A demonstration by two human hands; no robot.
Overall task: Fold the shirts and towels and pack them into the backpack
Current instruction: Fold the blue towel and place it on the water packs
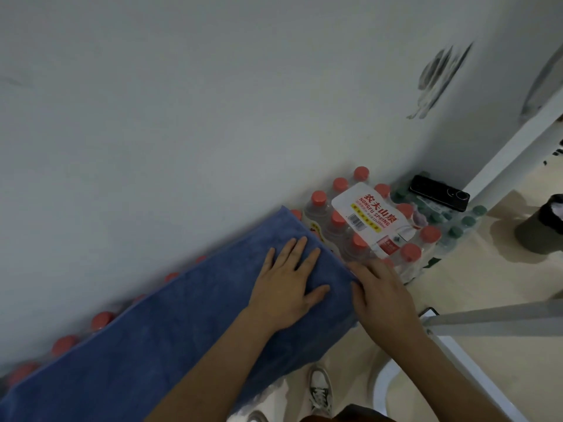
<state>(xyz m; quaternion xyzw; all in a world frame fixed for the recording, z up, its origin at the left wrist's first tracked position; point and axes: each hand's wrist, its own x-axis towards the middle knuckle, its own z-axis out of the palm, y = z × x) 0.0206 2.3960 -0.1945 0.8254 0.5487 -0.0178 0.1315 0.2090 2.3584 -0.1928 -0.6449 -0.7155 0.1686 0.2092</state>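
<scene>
A long blue terry towel [170, 324] lies spread over a row of shrink-wrapped packs of clear water bottles with red caps [365, 226], which stand against the white wall [213, 117]. It runs from the near left up to the far right. No backpack is in view, and neither are any shirts.

The left hand [289, 284] lies flat on the towel near its right end, fingers straight and spread, pressing rather than gripping. The right hand [380, 290] sits at the towel's right edge with its thumb along the hem. Its fingers are blurred, so I cannot tell whether it pinches the cloth or only touches it.

This looks like 1 towel being smoothed for a fold, with the packing not yet begun.

The risks I judge from here:
- The bottle caps make a bumpy, gapped surface, so a fold pressed on them may come out crooked or creased.
- The towel's near edge hangs off the packs above the pale floor [487, 284] and a white sneaker [320, 391]. A hard pull at the right end could drag the whole length off.
- A black phone [438, 193] rests on the green-capped bottle pack [457, 220] to the far right, and a wide sweep of cloth might knock it off.
</scene>
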